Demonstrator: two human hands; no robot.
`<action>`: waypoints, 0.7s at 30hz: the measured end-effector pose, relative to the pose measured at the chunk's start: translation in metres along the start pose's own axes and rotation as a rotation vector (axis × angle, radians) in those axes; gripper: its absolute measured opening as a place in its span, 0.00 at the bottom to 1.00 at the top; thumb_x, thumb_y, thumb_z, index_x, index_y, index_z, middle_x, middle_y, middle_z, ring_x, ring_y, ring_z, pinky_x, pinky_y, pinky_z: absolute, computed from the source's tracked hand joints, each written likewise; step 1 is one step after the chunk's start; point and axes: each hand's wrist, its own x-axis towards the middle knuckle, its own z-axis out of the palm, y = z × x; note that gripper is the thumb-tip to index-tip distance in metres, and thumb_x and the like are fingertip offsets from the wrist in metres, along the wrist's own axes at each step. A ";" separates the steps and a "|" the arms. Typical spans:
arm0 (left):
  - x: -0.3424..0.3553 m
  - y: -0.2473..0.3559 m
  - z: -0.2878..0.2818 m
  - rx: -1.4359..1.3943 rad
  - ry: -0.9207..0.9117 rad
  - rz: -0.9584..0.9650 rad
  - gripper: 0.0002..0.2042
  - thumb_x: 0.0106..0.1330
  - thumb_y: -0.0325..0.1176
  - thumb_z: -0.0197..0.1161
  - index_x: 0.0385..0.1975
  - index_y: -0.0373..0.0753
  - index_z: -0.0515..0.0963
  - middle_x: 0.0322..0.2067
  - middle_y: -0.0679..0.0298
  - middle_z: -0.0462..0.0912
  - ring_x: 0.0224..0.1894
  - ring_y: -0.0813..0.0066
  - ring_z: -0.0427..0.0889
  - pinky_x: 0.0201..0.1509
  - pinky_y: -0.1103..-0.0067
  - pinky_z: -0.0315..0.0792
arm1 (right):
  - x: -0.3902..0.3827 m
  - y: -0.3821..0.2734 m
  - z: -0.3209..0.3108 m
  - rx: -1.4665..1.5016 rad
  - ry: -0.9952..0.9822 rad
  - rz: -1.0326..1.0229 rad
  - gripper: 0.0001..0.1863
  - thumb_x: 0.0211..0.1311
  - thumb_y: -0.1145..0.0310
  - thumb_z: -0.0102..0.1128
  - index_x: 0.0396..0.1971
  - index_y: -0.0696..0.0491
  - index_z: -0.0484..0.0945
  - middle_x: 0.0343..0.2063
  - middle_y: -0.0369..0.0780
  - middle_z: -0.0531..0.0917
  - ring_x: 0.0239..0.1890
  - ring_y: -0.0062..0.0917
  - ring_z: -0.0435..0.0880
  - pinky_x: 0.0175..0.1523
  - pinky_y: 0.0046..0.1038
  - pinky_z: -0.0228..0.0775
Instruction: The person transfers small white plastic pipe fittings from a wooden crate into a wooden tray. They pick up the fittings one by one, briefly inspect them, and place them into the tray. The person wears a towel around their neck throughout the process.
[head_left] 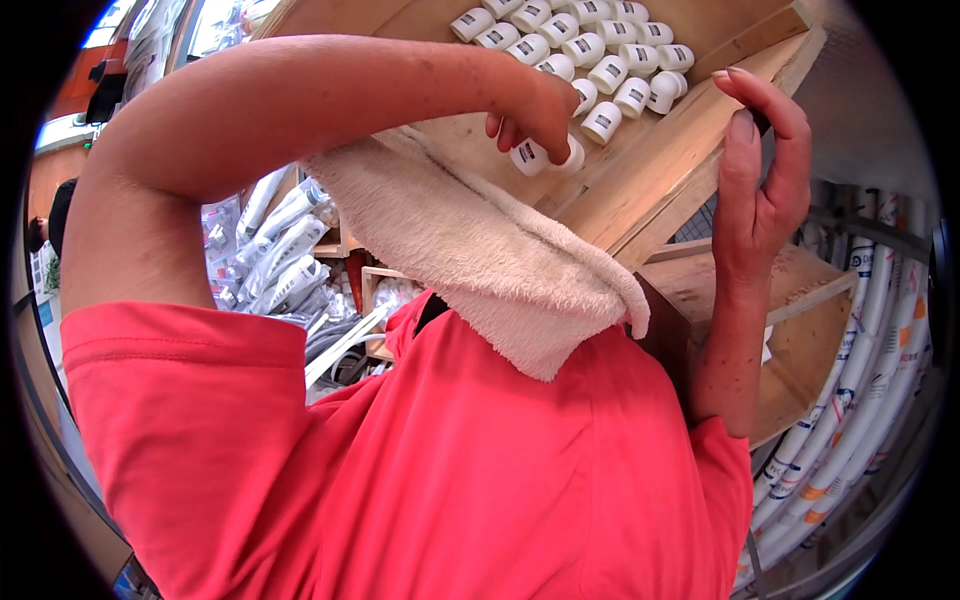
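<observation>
My left hand (540, 110) reaches across over a wooden bin, its fingers closed around a white plastic pipe fitting (524, 158) with a small dark label. Just beyond the hand, several similar white fittings (608, 74) stand in rows on the bin's floor. At the bin's right side is my right hand (765, 175), raised by the wooden edge. Its fingers curve over above the thumb with a gap between, and no object shows in it. A beige fluffy cloth (490, 245) is draped below my left hand, between the bin and my red shirt.
The wooden bin's thick rim (650, 185) slants up to the right. Below it sits a smaller wooden box (800, 370). Coils of white pipe (850, 400) stand at the right. Bagged plastic fittings (285, 240) and white strips (345, 345) lie at the left.
</observation>
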 end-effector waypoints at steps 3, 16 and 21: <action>0.017 -0.001 0.009 -0.041 -0.037 -0.021 0.22 0.61 0.45 0.68 0.30 0.25 0.83 0.27 0.55 0.87 0.27 0.66 0.88 0.28 0.72 0.83 | 0.000 0.002 0.000 0.011 0.001 -0.031 0.13 0.68 0.78 0.58 0.49 0.54 0.82 0.45 0.36 0.87 0.44 0.22 0.82 0.54 0.25 0.71; 0.055 -0.005 0.036 -0.160 -0.207 0.025 0.23 0.65 0.51 0.70 0.39 0.31 0.83 0.33 0.59 0.87 0.33 0.69 0.88 0.33 0.72 0.82 | 0.001 0.004 -0.004 -0.029 -0.059 -0.068 0.13 0.70 0.78 0.52 0.51 0.57 0.81 0.48 0.41 0.86 0.52 0.29 0.82 0.62 0.30 0.69; 0.060 0.001 0.035 -0.249 -0.173 -0.003 0.22 0.66 0.51 0.69 0.38 0.32 0.83 0.33 0.59 0.88 0.32 0.68 0.89 0.33 0.73 0.82 | -0.004 0.003 -0.006 -0.028 -0.075 -0.049 0.13 0.73 0.78 0.49 0.52 0.58 0.80 0.50 0.42 0.85 0.55 0.30 0.82 0.65 0.31 0.69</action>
